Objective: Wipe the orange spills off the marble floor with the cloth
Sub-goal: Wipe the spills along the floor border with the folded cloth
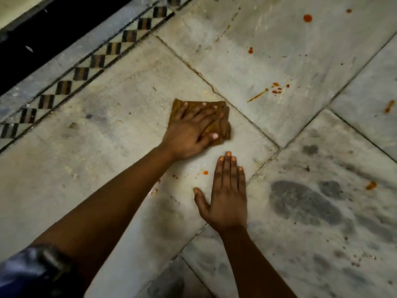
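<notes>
Blue sleeve (23, 269) fabric fills the lower left corner, closest of all, with the left forearm reaching out from it across the marble floor (90, 160). That floor is made of big pale slabs with dark joints between them, grey smudges over the right slabs, and a checkered border strip (86, 68) running diagonally along its upper left side.

At the middle, the left hand (189, 134) presses flat on a folded brown cloth (217, 123), fingers spread apart over it and the thumb lying on its near edge; it pushes down rather than grips. Just beside and nearer, the right hand (225, 198) rests palm down on bare marble, fingers straight and close together, thumb out to the side, holding nothing.

Orange spills dot the floor. A streak with small drops (268, 91) lies beyond the cloth to the right. One round drop (307, 18) sits far up, well apart. Tiny specks (205, 172) lie between the two hands.
</notes>
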Available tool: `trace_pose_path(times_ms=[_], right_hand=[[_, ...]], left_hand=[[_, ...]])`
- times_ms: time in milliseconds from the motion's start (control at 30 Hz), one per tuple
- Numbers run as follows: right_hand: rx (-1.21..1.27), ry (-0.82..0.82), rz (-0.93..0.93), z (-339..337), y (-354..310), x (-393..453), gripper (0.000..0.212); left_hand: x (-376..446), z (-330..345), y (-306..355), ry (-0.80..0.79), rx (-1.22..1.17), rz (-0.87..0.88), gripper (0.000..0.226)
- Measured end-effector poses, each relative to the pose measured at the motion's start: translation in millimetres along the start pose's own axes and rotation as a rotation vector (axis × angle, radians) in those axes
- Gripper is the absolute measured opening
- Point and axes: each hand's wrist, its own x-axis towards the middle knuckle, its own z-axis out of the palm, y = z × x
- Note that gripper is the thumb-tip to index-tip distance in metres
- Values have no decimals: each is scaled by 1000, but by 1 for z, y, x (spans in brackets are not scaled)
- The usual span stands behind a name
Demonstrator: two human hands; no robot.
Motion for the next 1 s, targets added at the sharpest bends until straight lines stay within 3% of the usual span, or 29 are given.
trace_pose_path(times_ms=[67, 233, 400, 467, 633, 700, 833, 900, 1000], right_hand=[[10, 2, -8, 0, 1, 0, 87], [19, 30, -26, 1, 3, -1, 87], [28, 37, -38, 1, 2, -1, 88], [21, 54, -44, 1, 4, 1, 88], [-6, 60, -52, 5, 4, -1, 88], [-21, 60, -50, 6, 3, -2, 88], [-44, 63, -55, 5, 4, 0, 88], [-45, 68, -59, 6, 4, -2, 89], [-28, 75, -70, 7, 5, 0, 89]], left_hand=[[8, -4, -15, 23, 12, -20, 72], [49, -5, -15, 42, -8, -255, 73], [-55, 3, -23, 23, 34, 41, 68], [-84, -2, -57, 14, 68, 58, 69], [-27, -17, -95, 74, 37, -520, 71], [-18, -16, -73, 71, 29, -532, 68], [-83, -3, -46, 30, 1, -220, 78], [-111, -3, -66, 72, -74, -290, 78], [-129, -9, -108, 164, -241, -565, 77]])
